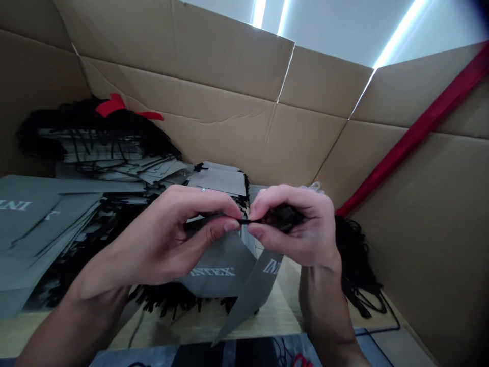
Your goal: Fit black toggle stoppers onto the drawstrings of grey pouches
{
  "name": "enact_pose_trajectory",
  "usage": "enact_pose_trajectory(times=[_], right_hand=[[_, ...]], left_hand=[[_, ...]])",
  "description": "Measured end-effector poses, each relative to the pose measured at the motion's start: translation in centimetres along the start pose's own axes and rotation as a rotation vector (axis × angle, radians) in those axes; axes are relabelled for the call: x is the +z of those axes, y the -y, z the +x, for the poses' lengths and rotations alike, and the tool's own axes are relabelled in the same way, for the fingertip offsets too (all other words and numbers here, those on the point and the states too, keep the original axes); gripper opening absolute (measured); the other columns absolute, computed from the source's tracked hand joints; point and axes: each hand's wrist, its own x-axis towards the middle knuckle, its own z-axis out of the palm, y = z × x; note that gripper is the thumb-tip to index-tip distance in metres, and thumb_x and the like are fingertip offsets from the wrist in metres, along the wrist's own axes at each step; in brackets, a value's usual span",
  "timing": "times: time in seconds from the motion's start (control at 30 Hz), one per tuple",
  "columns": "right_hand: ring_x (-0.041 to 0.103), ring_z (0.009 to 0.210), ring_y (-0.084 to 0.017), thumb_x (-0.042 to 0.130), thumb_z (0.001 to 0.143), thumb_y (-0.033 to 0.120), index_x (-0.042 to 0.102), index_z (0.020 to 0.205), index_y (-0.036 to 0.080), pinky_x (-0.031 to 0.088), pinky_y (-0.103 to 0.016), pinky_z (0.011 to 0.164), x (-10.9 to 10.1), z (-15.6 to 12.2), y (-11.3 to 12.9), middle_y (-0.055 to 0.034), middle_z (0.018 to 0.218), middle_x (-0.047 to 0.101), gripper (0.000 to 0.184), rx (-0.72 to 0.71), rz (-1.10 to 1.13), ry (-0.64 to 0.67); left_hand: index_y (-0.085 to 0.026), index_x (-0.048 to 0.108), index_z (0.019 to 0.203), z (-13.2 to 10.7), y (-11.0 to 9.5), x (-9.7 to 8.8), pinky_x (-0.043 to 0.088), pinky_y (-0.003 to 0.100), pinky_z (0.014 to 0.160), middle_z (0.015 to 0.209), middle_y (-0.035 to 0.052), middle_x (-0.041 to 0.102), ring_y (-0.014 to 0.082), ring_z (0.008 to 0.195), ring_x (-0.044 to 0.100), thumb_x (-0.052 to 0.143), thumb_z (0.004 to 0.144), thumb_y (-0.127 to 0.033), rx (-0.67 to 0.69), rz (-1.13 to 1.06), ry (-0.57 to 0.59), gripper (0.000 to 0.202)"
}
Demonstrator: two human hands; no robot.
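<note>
Fingertip to fingertip, my left hand [171,234] and my right hand [305,224] each pinch a thin black cord [245,221] that runs straight between them. More dark cord seems bunched inside my right palm, partly hidden by the fingers. Below my hands is a grey card [219,283] with white "INTEX" lettering, its upper part behind my left hand. A second grey card [254,290] slants downward beneath my right hand. Whether the pinched cord belongs to either card is hidden. Black cord ends [168,300] stick out under the first card.
Stacked grey cards [23,229] with black cords lie at left, and a heaped pile [103,148] behind them. Another card stack [217,178] stands at the back. Black cords [353,265] lie at right. Cardboard walls [191,81] surround the table; a red strap [416,127] crosses one.
</note>
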Motion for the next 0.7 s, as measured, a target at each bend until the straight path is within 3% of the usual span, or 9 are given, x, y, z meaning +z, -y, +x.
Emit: enact_pose_trajectory(times=[0.13,0.27,0.43,0.53,0.6,0.7], right_hand=[[0.070,0.074,-0.013,0.096,0.087,0.018,0.081,0.108,0.024,0.059,-0.024,0.065,0.0,-0.2,0.8,-0.0010,0.095,0.080,0.027,0.056,-0.100,-0.023],[0.068,0.073,-0.011,0.095,0.086,0.011,0.075,0.116,0.026,0.059,-0.025,0.065,-0.1,-0.5,1.4,0.0003,0.100,0.078,0.040,0.071,-0.124,-0.138],[0.068,0.074,-0.014,0.095,0.087,0.013,0.076,0.104,0.026,0.057,-0.028,0.063,-0.3,-0.4,1.5,-0.0003,0.097,0.078,0.028,0.022,-0.228,-0.147],[0.070,0.076,-0.016,0.092,0.090,0.016,0.077,0.099,0.025,0.055,-0.030,0.063,-0.5,-0.4,1.7,-0.0011,0.093,0.078,0.020,0.022,-0.294,-0.125],[0.069,0.076,-0.015,0.090,0.092,0.017,0.077,0.104,0.025,0.055,-0.031,0.064,-0.5,-0.5,1.8,-0.0010,0.095,0.079,0.020,0.030,-0.287,-0.138],[0.068,0.075,-0.013,0.090,0.092,0.018,0.077,0.111,0.025,0.056,-0.029,0.066,-0.5,-0.5,2.0,0.0007,0.098,0.078,0.024,0.043,-0.272,-0.142]], left_hand=[[-0.022,0.076,0.104,0.4,0.0,0.7,0.050,0.020,0.063,0.088,-0.0029,0.078,0.0090,0.071,0.069,0.067,0.109,-0.021,0.034,0.114,-0.047,0.010],[-0.018,0.076,0.104,0.9,-0.1,1.4,0.049,0.020,0.064,0.086,-0.0025,0.078,0.0079,0.070,0.067,0.064,0.111,-0.022,0.040,0.129,-0.068,0.014],[-0.015,0.076,0.110,0.8,0.0,1.6,0.049,0.018,0.066,0.085,-0.0034,0.078,0.0061,0.069,0.067,0.069,0.111,-0.027,0.088,0.188,-0.117,0.014],[-0.016,0.074,0.115,0.6,0.3,1.8,0.050,0.019,0.070,0.093,-0.0016,0.081,0.0074,0.075,0.072,0.068,0.112,-0.023,0.149,0.269,-0.146,0.010],[-0.016,0.073,0.119,0.4,0.6,1.9,0.050,0.021,0.071,0.098,0.0000,0.082,0.0088,0.077,0.072,0.067,0.111,-0.019,0.186,0.331,-0.167,0.010],[-0.017,0.072,0.122,0.2,1.0,2.2,0.046,0.026,0.065,0.092,-0.0011,0.077,0.0099,0.071,0.067,0.067,0.112,-0.022,0.220,0.426,-0.188,0.012]])
